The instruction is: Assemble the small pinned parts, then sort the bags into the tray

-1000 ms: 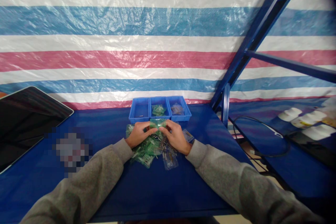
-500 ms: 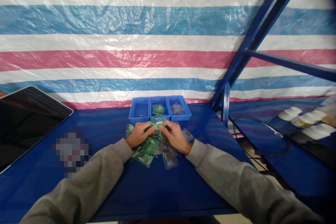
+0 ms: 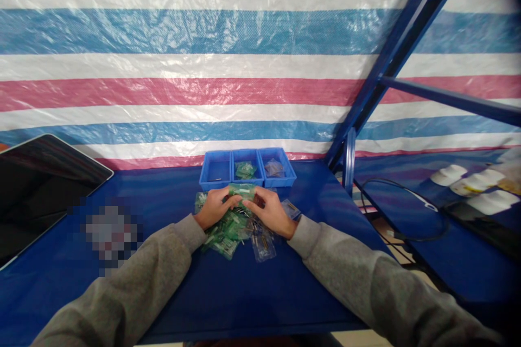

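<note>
Between my two hands is a small green plastic bag [image 3: 242, 191] with a whitish strip showing in it. My left hand [image 3: 214, 207] pinches its left side, and my right hand [image 3: 272, 210] pinches its right side. Below them lies a pile of green bags [image 3: 230, 236] holding small metal-looking parts. Clear bags [image 3: 264, 246] with dark, thin parts lie on the pile's right side, partly under my right hand. What exactly is inside the held bag is too small to tell.
Beyond my hands stand three joined blue bins: the left bin [image 3: 217, 165] with one thin piece, the middle bin [image 3: 245, 169] with green bags, the right bin [image 3: 277, 168] with clear bags. A dark screen [image 3: 44, 184] is at left; white bottles [image 3: 468, 181] and a cable are at right.
The green bag has shifted slightly left and tilted between my fingers. My right fingers have moved a little left with it; the pile and bins look the same.
</note>
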The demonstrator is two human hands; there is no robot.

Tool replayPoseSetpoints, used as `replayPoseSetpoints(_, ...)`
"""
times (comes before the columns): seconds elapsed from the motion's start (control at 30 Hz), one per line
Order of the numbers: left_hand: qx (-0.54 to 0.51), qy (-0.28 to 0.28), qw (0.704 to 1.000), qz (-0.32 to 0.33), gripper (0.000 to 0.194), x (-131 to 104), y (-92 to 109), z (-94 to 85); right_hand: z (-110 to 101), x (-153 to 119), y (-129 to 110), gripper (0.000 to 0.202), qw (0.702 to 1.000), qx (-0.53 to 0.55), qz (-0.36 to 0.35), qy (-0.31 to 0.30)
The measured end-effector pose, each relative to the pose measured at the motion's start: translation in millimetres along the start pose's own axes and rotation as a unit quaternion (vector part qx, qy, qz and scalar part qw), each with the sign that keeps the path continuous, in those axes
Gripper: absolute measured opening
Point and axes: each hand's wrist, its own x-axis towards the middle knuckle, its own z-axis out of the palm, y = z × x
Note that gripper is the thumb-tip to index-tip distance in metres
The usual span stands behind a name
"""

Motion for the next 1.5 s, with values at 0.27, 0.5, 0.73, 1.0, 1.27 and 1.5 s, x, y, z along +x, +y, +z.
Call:
replayPoseSetpoints(0.27,0.002,0.0,1.0,0.007,0.032,-0.1,0.1,0.9,-1.9,0.7,-3.2,0.031,1.0,0.011,-0.022,0.0)
replayPoseSetpoints(0.5,0.018,0.003,1.0,0.016,0.037,-2.5,-0.7,-0.7,-4.2,1.4,-2.8,0.033,0.999,0.048,0.004,0.013)
replayPoseSetpoints(0.73,-0.028,0.154,0.987,-0.03,0.024,-5.2,-3.9,2.4,-13.6,17.2,-0.1,0.04,0.973,0.201,0.106,0.046)
replayPoseSetpoints(1.0,-0.048,0.154,0.987,-0.023,0.019,-3.9,-0.7,2.7,-31.2,34.4,-9.1,0.055,0.922,0.347,0.162,0.048)
replayPoseSetpoints(1.27,-0.055,0.162,0.985,-0.037,0.021,-2.8,2.9,1.7,-34.9,28.7,-15.1,0.011,0.988,-0.15,-0.003,-0.03)
replayPoseSetpoints(1.5,-0.052,0.163,0.984,-0.04,0.02,-2.7,2.7,2.1,-38.1,20.4,-24.3,0.017,0.918,-0.36,0.019,-0.164)
